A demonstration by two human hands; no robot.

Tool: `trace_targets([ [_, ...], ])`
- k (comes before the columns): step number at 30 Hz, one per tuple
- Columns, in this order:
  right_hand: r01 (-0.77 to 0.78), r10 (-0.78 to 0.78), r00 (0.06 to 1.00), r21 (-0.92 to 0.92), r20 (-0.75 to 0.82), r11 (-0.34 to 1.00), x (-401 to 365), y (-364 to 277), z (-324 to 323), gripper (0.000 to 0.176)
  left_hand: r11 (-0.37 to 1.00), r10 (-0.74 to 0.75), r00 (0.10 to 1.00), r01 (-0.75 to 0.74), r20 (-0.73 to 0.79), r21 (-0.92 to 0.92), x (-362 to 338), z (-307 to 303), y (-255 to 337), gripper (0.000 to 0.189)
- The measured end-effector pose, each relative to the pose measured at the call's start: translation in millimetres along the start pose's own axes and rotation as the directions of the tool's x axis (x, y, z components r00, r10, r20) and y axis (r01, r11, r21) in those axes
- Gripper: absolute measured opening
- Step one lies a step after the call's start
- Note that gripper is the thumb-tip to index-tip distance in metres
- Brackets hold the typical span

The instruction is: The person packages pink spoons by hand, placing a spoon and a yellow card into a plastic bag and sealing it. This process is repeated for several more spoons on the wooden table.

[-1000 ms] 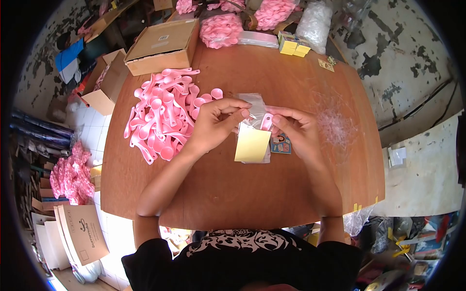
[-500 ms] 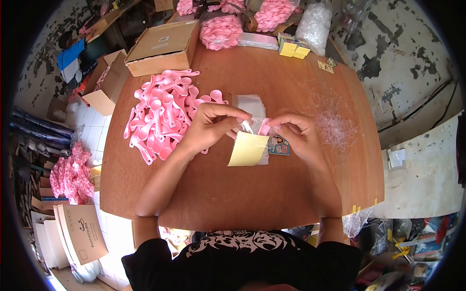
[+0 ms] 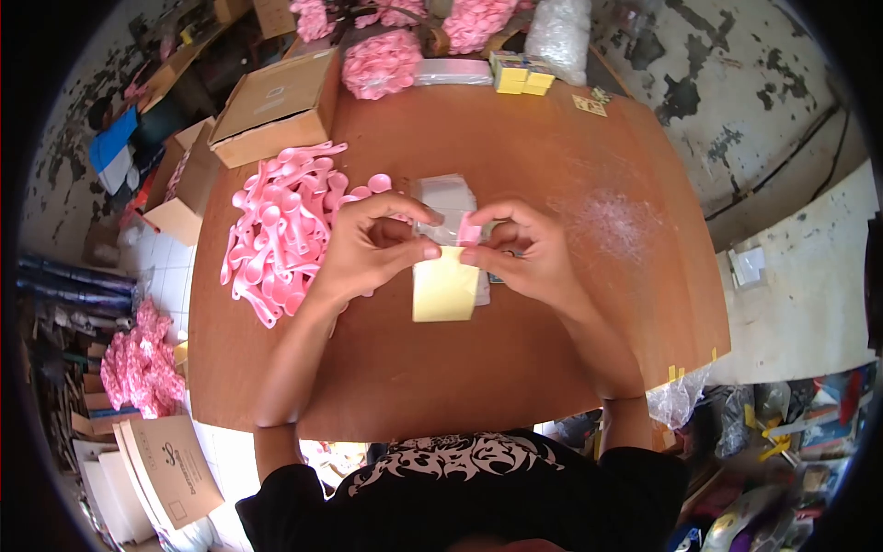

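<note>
Pinched between my two hands is a small clear plastic bag (image 3: 448, 230) with a pale yellow card (image 3: 445, 287) hanging below its upper part. My left hand (image 3: 375, 247) grips the left edge by thumb and fingertips, and my right hand (image 3: 526, 250) grips the right edge. A pink piece (image 3: 468, 226) shows through the film beside my right fingertips; its full shape is hidden. Under the bag lies a stack of clear plastic bags (image 3: 445, 190). Pink spoons (image 3: 280, 221) lie heaped to the left of my left hand.
A cardboard box (image 3: 276, 101) stands at the table's back left. Behind are bagged pink spoons (image 3: 382, 64), yellow boxes (image 3: 521, 74) and a clear bag (image 3: 559, 41). Thin plastic strips (image 3: 612, 225) lie on the right. A person in blue (image 3: 114, 147) is at far left.
Both hands have shifted their grip lower, to the card's top edge. The card, tilted before, now hangs straighter. The whole view has shifted slightly, so the table sits further left.
</note>
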State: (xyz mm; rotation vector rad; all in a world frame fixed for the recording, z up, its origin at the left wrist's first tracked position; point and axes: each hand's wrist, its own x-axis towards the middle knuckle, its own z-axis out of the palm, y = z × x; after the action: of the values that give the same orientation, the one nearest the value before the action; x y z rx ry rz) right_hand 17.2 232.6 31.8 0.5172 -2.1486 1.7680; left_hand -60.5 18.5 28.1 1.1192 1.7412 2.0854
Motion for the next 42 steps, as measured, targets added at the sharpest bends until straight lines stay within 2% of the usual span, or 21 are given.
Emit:
trace_targets([
  [5,-0.001,-0.003,0.998,0.065,0.067,0.998,-6.7,-13.9,-7.9,0.027,0.983,-0.162,0.986,0.159,0.032,0.095,-17.8,-3.2,23.1,0.035],
  [7,-0.033,0.028,0.993,0.038,0.113,0.999,-9.7,-16.1,-20.4,0.026,0.941,-0.17,0.985,0.17,-0.025,0.291,-42.3,-14.6,46.1,0.033],
  [8,-0.034,0.03,0.993,0.036,0.11,0.999,-8.6,-12.4,-34.2,0.026,0.959,-0.127,0.991,0.135,-0.047,0.249,-58.9,-24.2,55.1,0.033],
  [11,-0.132,0.113,0.991,-0.311,-0.078,0.941,3.2,18.7,-100.4,0.028,0.925,0.031,0.973,0.059,-0.229,0.375,-129.2,-66.9,91.7,0.03],
  [13,-0.3,0.198,0.943,-0.431,-0.266,0.851,8.8,53.6,-163.6,0.031,0.816,0.192,0.886,0.096,-0.423,0.571,-197.1,-107.6,111.8,0.029],
  [15,-0.43,0.18,0.882,-0.588,-0.435,0.686,2.3,111.4,-253.9,0.046,0.771,0.345,0.623,0.239,-0.702,0.59,-305.3,-171.9,116.5,0.033],
  [16,-0.462,0.137,0.859,-0.631,-0.493,0.623,-9.9,143.7,-305.1,0.053,0.742,0.401,0.429,0.365,-0.809,0.562,-335.1,-171.9,123.7,0.037],
  [17,-0.496,0.09,0.833,-0.666,-0.546,0.556,-22.7,164.8,-344.0,0.059,0.699,0.479,0.207,0.498,-0.853,0.513,-352.1,-158.9,125.1,0.041],
  [19,-0.719,0.185,0.658,-0.536,-0.73,0.443,-33.0,172.8,-374.2,0.064,0.658,0.499,-0.054,0.673,-0.865,0.338,-428.2,-156.3,99.2,0.042],
  [20,-0.717,0.185,0.66,-0.538,-0.728,0.443,-38.1,182.5,-390.6,0.064,0.775,0.428,-0.262,0.599,-0.865,0.202,-463.5,-152.9,78.7,0.043],
  [21,-0.754,0.194,0.606,-0.479,-0.772,0.449,-43.4,196.9,-406.9,0.062,0.858,0.368,-0.365,0.487,-0.855,0.162,-537.0,-174.4,40.4,0.037],
  [23,-0.789,0.207,0.547,-0.418,-0.811,0.45,-46.2,222.2,-431.6,0.06,0.865,0.209,-0.509,0.494,-0.835,-0.085,-582.1,-157.5,-15.6,0.038],
  [24,-0.802,0.377,0.52,-0.286,-0.766,0.525,-42.1,232.6,-442.1,0.061,0.843,0.116,-0.545,0.497,-0.83,-0.208,-598.3,-145.9,-50.1,0.038],
  [25,-0.809,0.532,0.495,-0.14,-0.687,0.571,-39.8,237.3,-447.1,0.062,0.809,0.026,-0.565,0.497,-0.825,-0.315,-610.0,-134.0,-83.1,0.039],
  [28,-0.798,0.557,0.543,-0.181,-0.629,0.574,-3.7,178.3,-366.8,0.06,0.672,-0.211,-0.536,0.527,-0.817,-0.519,-614.5,-99.9,-164.9,0.04],
  [31,-0.807,0.576,0.56,-0.235,-0.596,0.542,43.2,207.5,-348.1,0.056,0.593,-0.328,-0.48,0.566,-0.814,-0.573,-600.6,-86.5,-200.7,0.042],
  [33,-0.752,0.5,0.644,-0.359,-0.578,0.554,75.8,193.7,-296.8,0.058,0.581,-0.353,-0.441,0.588,-0.825,-0.563,-597.8,-90.9,-212.7,0.043],
  [35,-0.683,0.459,0.73,-0.56,-0.506,0.468,103.6,257.3,-297.8,0.064,0.611,-0.362,-0.379,0.593,-0.852,-0.524,-592.0,-93.9,-223.3,0.041],
  [37,-0.503,0.528,0.816,-0.741,-0.237,0.445,125.3,246.8,-259.9,0.072,0.618,-0.349,-0.405,0.578,-0.845,-0.532,-574.1,-86.2,-217.3,0.039],
  [40,-0.44,0.457,0.858,-0.792,-0.233,0.423,125.9,241.4,-203.9,0.077,0.63,-0.344,-0.427,0.556,-0.836,-0.543,-547.1,-87.6,-216.8,0.036],
  [42,-0.293,0.457,0.887,-0.849,-0.07,0.439,117.2,238.4,-188.2,0.075,0.628,-0.362,-0.423,0.548,-0.831,-0.552,-539.1,-86.5,-222.3,0.037],
])
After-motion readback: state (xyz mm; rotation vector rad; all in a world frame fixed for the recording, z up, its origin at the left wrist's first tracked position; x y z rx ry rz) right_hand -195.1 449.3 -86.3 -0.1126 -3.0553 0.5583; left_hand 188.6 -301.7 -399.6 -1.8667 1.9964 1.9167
